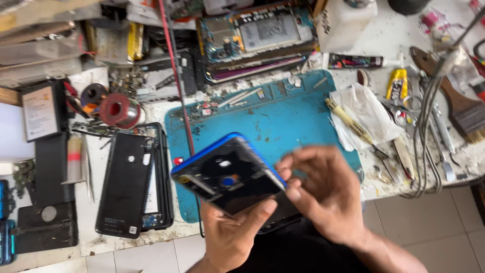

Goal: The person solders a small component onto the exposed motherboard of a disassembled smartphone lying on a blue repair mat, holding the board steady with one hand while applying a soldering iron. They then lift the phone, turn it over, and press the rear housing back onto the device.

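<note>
The left hand [230,235] grips a phone back shell [228,174] from below, thumb pressed up along its lower right edge, so the shell stands tilted above the palm. The right hand [323,189] sits just beside the shell's right end, fingers curled and pinched close to that edge; motion blur hides whether they hold anything.

The shell is a dark, hollow cover seen from its inner side, with a bright blue rim along the top edge, a small blue round spot near the middle and a pale patch above it. It is held over the near edge of a blue work mat [283,114] on the bench [91,222].

To the left lies another black phone back [125,184] resting on an opened phone frame. Behind the mat lies an opened phone with its battery showing [257,35]. To the right lie crumpled white tissue [364,111], a yellow glue tube [397,86] and a wide brush [462,108].
</note>
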Demonstrator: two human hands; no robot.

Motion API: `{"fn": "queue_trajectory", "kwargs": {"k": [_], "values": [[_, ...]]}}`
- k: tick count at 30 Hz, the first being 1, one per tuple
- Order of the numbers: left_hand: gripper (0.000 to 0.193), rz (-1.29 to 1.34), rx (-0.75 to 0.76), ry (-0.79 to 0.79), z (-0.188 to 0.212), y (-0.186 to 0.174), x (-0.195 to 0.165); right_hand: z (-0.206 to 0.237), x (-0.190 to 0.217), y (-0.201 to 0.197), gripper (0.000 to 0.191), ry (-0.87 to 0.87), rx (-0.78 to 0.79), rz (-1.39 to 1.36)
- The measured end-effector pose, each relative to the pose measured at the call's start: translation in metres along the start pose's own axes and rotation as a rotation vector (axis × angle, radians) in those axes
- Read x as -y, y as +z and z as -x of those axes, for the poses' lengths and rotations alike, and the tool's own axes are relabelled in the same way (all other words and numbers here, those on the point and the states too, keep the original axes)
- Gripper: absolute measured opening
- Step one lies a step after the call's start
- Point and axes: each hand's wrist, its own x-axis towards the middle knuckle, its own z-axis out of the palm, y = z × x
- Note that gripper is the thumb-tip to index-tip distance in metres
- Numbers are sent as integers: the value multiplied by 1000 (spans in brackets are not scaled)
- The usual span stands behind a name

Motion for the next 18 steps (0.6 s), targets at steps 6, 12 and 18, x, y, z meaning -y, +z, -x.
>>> {"fn": "queue_trajectory", "kwargs": {"k": [6,12,18], "values": [[28,-204,32,-130,-1,2,3,-5,-4,-1,50,-95,10,-32],[31,-131,9,-74,12,-3,14,-10,1,-2,43,-118,30,-51],[28,-39,53,-166,10,4,20,-3,4,-9,17,-98,-49,126]]}}
